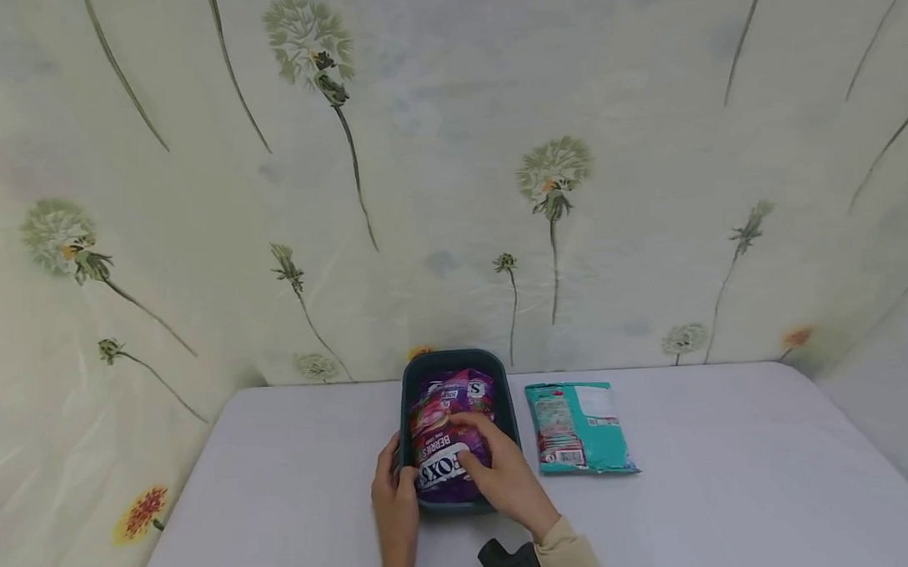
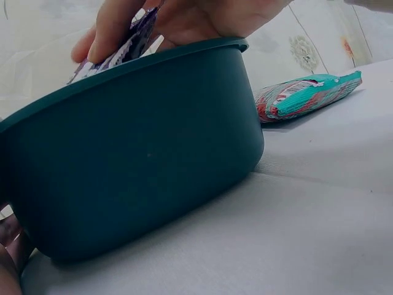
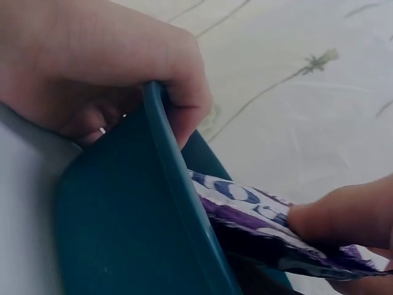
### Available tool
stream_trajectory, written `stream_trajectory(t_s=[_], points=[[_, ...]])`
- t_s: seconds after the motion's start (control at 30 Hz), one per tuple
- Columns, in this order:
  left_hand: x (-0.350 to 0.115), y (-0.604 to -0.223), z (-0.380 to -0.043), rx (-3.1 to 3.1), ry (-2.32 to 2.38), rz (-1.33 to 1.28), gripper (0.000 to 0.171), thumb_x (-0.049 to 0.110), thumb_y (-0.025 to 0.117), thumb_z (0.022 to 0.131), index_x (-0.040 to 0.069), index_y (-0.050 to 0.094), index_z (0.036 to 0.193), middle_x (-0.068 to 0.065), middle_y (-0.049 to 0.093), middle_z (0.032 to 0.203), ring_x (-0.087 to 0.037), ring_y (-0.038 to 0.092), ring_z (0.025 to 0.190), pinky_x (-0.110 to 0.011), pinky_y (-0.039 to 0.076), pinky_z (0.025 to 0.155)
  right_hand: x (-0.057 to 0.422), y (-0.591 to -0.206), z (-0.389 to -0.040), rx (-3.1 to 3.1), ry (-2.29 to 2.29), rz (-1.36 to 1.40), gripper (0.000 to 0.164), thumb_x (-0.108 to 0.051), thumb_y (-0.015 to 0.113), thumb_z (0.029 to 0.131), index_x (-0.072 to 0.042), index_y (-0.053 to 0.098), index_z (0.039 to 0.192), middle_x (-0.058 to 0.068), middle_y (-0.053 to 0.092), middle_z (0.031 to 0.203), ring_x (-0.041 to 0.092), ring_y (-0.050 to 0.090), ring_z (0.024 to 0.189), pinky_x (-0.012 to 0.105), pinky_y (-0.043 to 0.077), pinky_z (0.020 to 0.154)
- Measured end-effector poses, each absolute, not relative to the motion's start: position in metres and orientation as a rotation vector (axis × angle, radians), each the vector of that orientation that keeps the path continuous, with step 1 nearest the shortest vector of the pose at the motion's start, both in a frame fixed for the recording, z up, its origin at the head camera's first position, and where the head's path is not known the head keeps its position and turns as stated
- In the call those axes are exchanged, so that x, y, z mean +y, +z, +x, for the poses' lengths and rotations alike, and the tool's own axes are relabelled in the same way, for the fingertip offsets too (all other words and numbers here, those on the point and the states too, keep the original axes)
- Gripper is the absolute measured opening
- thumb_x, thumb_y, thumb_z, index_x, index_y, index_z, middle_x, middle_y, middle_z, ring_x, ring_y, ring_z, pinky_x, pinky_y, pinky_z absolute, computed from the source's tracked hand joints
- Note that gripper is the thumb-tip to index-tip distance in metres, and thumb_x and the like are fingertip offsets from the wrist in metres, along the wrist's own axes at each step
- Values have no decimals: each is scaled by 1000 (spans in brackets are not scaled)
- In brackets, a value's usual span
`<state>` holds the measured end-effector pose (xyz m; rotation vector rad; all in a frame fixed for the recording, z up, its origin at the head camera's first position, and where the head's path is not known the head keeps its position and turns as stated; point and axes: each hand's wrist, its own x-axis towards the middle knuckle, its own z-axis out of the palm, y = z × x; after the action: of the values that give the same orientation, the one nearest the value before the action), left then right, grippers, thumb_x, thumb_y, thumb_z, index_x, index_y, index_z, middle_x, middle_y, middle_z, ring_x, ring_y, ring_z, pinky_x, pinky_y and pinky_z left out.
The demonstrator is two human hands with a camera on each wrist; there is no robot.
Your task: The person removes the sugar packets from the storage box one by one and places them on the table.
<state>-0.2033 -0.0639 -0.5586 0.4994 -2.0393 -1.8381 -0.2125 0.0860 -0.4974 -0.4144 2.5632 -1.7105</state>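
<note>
A dark teal plastic basin (image 1: 462, 507) stands on the table. My left hand (image 1: 396, 507) grips its left side, the thumb hooked over the rim in the right wrist view. My right hand (image 1: 512, 483) pinches a purple Fox's Berries candy bag (image 1: 439, 451) by its right edge. The held bag lies tilted within the basin, its edge rising past the rim in the left wrist view. Under its far end another purple candy bag (image 1: 482, 388) shows in part. The basin's floor is hidden by the bags.
Right of the basin, a teal candy bag (image 1: 602, 433) lies flat, back label up. White cloth covers the table (image 1: 296, 489). A curtain (image 1: 436, 192) printed with dandelions hangs right behind its far edge. A black device (image 1: 509, 560) sits at my right wrist.
</note>
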Motion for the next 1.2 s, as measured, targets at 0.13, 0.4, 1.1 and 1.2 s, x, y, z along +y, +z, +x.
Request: stream_trajectory(t_s=[0.13, 0.4, 1.1, 1.2], points=[[-60, -560, -204, -2074, -1843, 485, 51, 5, 50, 81, 17, 56, 131, -8, 62, 127, -21, 58, 114, -27, 46, 90, 90, -495, -212, 2485, -1868, -292, 42, -9, 60, 89, -29, 53, 125, 7, 58, 128, 23, 59, 108, 35, 53, 85], [-61, -558, -203, -2066, -1850, 495, 51, 4, 51, 81, 15, 55, 131, -8, 62, 126, -21, 58, 114, -24, 46, 91, 92, -494, -214, 2546, -1897, -301, 40, -11, 60, 90, -31, 56, 125, -6, 58, 127, 15, 59, 109, 29, 49, 86], [-70, -560, -203, -2035, -1853, 465, 50, 1, 50, 83, 17, 56, 130, -8, 62, 124, -20, 58, 112, -14, 43, 83, 94, -477, -213, 2515, -2069, -284, 36, -18, 56, 93, -21, 56, 130, 2, 55, 135, 23, 56, 112, 21, 49, 84], [-71, -560, -203, -2035, -1855, 476, 50, 2, 50, 83, 18, 56, 130, -7, 62, 125, -19, 57, 113, -14, 43, 84, 97, -486, -217, 2496, -2083, -284, 35, -24, 57, 93, -28, 56, 128, -2, 55, 135, 22, 56, 111, 21, 49, 84]])
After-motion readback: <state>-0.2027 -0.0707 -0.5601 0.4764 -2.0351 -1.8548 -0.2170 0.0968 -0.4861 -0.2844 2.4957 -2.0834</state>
